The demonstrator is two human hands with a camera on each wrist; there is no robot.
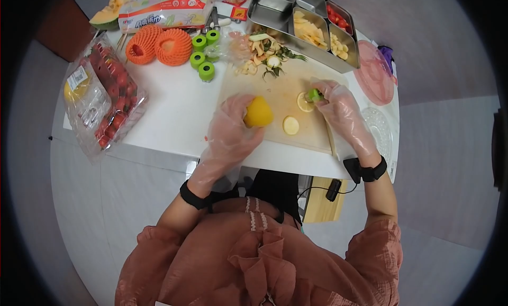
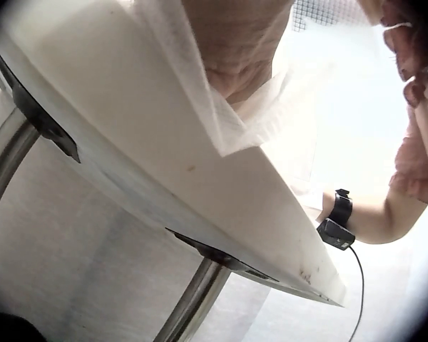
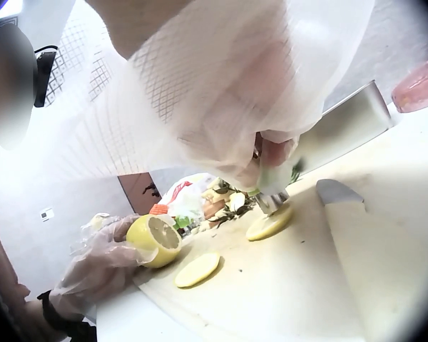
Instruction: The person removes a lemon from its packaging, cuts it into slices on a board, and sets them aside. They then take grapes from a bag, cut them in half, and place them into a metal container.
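My gloved left hand (image 1: 233, 121) holds a cut lemon (image 1: 259, 112), its cut face showing in the right wrist view. With curled fingers, my gloved right hand (image 1: 338, 113) grips a small green-handled metal cutter (image 1: 315, 95). The cutter's metal end meets a lemon slice (image 3: 268, 224) on the cutting board (image 1: 275, 94). Another, paler lemon slice (image 1: 290, 125) lies flat on the board between the hands. A knife (image 3: 340, 192) rests on the board near the right hand. The left wrist view shows mostly the table's underside and glove plastic.
Fruit peelings (image 1: 267, 55) are heaped at the board's back. A steel tray (image 1: 338, 65) with cut fruit stands behind. Several green cylinders (image 1: 206, 70), orange foam nets (image 1: 174, 47) and a clear pack of red fruit (image 1: 119, 94) sit leftward. A pink lid (image 1: 375, 73) lies right.
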